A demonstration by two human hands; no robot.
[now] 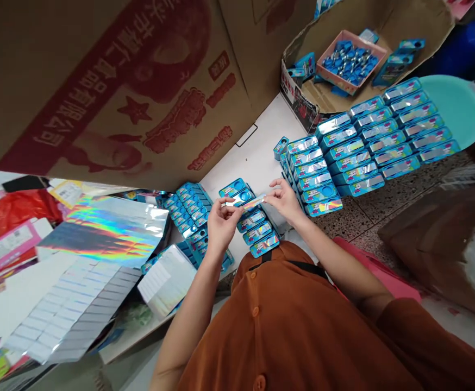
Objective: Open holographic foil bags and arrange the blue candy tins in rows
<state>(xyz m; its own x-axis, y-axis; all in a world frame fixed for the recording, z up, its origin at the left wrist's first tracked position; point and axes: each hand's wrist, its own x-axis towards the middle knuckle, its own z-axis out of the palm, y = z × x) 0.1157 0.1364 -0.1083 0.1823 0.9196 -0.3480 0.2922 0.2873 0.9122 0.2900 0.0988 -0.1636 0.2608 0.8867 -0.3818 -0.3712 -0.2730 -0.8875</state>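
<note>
A shiny holographic strip (254,202) is stretched between my two hands, above a column of small blue boxes (257,232). My left hand (222,221) pinches its left end, and my right hand (285,201) holds the right end between closed fingers. Under the strip, the upper boxes of the column show round blue parts; the lower ones have shiny strips on their faces. Stacked blue boxes (313,179) stand just right of my right hand. More boxes with round blue parts (188,209) lie to the left of my left hand.
A large cardboard carton (172,70) rises behind the white table (225,164). An open box (311,103) at the upper right holds a pink tray (323,69) of small blue parts. Holographic sheets (111,228) and sticker sheets (66,304) lie left. A turquoise round lid or basin (461,111) is far right.
</note>
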